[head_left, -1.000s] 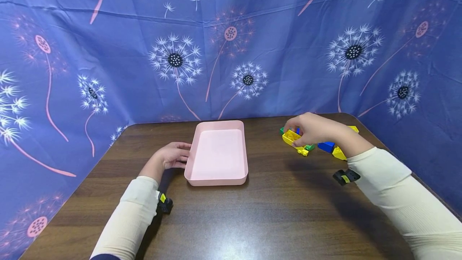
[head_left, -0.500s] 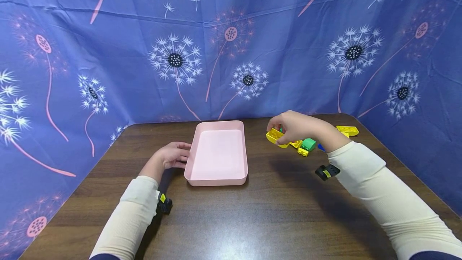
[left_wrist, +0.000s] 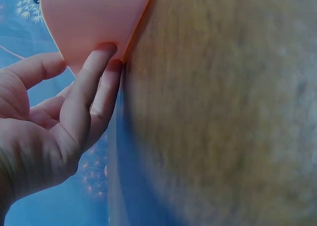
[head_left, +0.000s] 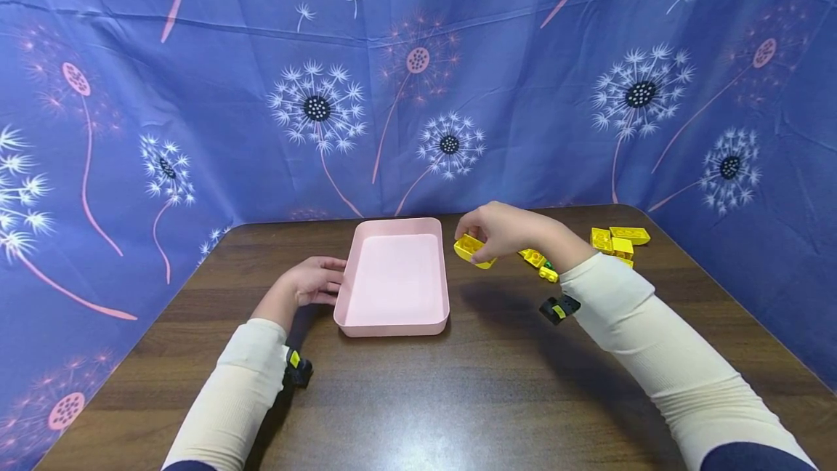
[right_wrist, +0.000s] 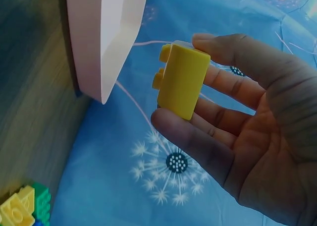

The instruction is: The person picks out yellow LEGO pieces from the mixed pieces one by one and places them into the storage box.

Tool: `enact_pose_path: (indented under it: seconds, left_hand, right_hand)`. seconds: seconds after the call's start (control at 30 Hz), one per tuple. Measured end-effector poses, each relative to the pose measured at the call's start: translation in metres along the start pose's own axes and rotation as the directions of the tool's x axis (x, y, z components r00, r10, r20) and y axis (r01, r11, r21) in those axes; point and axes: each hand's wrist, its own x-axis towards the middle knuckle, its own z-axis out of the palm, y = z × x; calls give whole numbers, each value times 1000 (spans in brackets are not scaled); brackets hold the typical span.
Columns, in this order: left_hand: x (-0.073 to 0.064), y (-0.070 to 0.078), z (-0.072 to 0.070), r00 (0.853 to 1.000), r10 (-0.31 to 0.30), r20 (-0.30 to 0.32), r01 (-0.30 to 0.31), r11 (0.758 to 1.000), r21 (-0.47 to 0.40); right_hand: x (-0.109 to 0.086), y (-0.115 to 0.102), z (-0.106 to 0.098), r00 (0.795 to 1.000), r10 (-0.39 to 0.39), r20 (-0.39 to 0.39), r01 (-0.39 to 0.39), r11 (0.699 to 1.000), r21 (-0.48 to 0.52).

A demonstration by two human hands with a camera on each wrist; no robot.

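Note:
Between thumb and fingertips, my right hand pinches a yellow toy building block just off the right side of a pink tray. The right wrist view shows the block's smooth curved face, with studs on its left side. My left hand is at the tray's left wall, fingers extended. In the left wrist view, its fingertips touch the tray's outer wall, low down near the table. Inside, the tray holds nothing.
Several yellow blocks lie at the table's back right. Smaller yellow pieces and a bit of green sit behind my right wrist. A green block shows in the right wrist view. Blue dandelion-print cloth hangs behind the wooden table.
My right hand has carried the yellow block left from the pile to near the tray, uncovering yellow blocks at the back right. My left hand and the tray have stayed in place.

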Motion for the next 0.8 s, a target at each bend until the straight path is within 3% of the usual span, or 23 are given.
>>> enact_pose_path:
  seconds: [0.17,0.4,0.8]
  left_hand:
    - [0,0,0,1000,-2,1,2,1000,-1]
    - [1,-2,1,1000,0,-6,0,1000,-7]
    - [-2,0,1,1000,2,-1,-2,1000,-9]
  right_hand:
    - [13,-5,3,1000,18,25,-18,1000,12]
    - [36,-14,9,994,72,76,-80,991,104]
    - [70,-30,23,996,61,63,-71,985,158]
